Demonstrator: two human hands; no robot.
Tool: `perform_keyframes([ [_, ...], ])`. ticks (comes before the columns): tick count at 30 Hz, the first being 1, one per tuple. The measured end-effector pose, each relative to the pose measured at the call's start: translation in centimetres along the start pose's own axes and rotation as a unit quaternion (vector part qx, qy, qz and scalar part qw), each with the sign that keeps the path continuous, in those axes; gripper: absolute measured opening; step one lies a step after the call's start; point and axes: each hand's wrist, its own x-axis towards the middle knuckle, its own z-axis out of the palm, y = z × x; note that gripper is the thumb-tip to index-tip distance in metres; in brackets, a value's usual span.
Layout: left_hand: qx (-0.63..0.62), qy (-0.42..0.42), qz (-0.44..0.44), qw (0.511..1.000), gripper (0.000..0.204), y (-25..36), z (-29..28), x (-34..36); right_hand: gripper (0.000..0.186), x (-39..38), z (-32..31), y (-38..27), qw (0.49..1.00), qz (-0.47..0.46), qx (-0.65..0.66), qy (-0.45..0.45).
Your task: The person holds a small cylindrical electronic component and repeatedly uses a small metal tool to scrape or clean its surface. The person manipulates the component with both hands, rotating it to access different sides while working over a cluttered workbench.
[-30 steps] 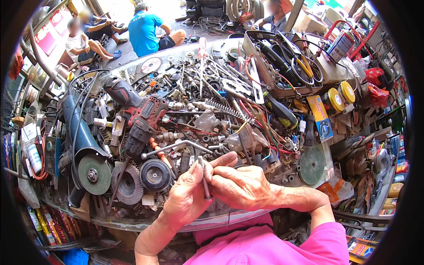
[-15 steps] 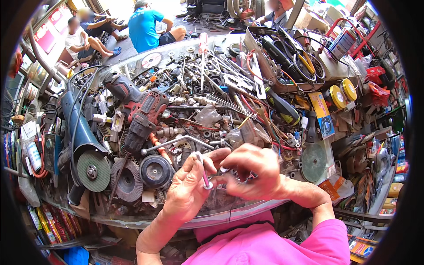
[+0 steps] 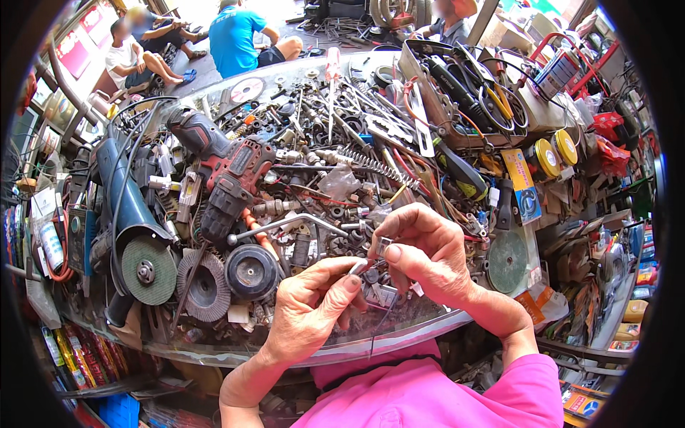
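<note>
1. Since the earlier frame, the bolt [image 3: 358,267] is tipped from upright toward the right, and the right hand [image 3: 432,260] sits slightly farther right.
2. Left hand [image 3: 307,307]: thumb and forefinger pinch the bolt, which is mostly hidden. Right hand: thumb and fingers grip a small metal piece [image 3: 384,246], perhaps a nut. Both parts are above the near side of the bench [image 3: 414,337], close together; whether they touch, I cannot tell.
3. Handling them well likely means a light fingertip pinch, with both parts squared up and the bolt's end left clear.
4. Loose parts [image 3: 335,242] crowd beneath, so a dropped piece could be hard to find.
5. Left of the hands lie a bent bar [image 3: 289,225], black disc [image 3: 251,274], drill [image 3: 232,182] and grinder [image 3: 128,192], limiting room there; far right, a tool tray [image 3: 474,137].
</note>
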Motion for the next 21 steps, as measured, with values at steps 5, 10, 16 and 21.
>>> perform_keyframes([
  [5, 0.038, 0.024, 0.024, 0.999, 0.027, -0.5, -0.2, 0.2, 0.017, 0.2, -0.6, -0.3, 0.975, -0.103, -0.193, -0.027],
  [10, 0.097, 0.030, 0.058, 0.993, 0.023, -0.6, -0.4, 0.4, 0.027, 0.3, -0.7, -1.0, 0.910, -0.203, -0.345, -0.105],
  [16, 0.135, 0.023, 0.117, 0.984, 0.022, -0.7, -0.6, 0.6, 0.024, -0.2, -0.6, 0.0, 0.925, -0.179, -0.323, -0.090],
  [21, 0.178, 0.035, 0.164, 0.970, 0.022, -0.8, -0.8, 0.6, 0.026, 0.6, -0.8, -0.6, 0.906, -0.223, -0.337, -0.122],
])
